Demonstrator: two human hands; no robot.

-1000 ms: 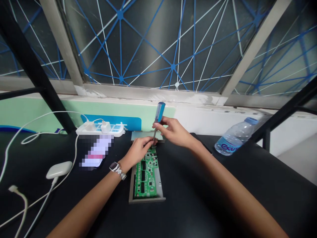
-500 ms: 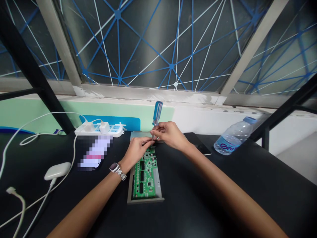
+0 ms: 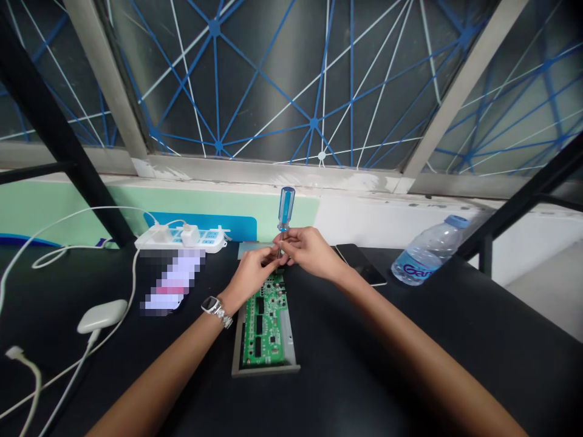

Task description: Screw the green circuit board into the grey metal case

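Observation:
A screwdriver [image 3: 286, 209] with a clear and blue handle stands nearly upright over the far end of a green circuit board [image 3: 264, 331]. The fingers of my right hand [image 3: 310, 252] are closed round its metal shaft, below the handle. My left hand [image 3: 255, 270] is pinched at the lower end of the shaft; what its fingertips hold is hidden. The board sits in a grey metal tray [image 3: 266, 369] on the black table. The screwdriver's tip and the far part of the board are covered by my fingers.
Left of the board lie a blurred-out phone [image 3: 175, 285], a white power strip [image 3: 182, 238] and a white charging case [image 3: 102, 315] with cables. To the right are a dark phone [image 3: 362, 264] and a water bottle [image 3: 428, 252]. A window wall [image 3: 273, 167] closes off the back.
The screwdriver has gone from leaning right to more upright, its handle shifting slightly left. My right hand's fingers have moved closer to my left fingertips.

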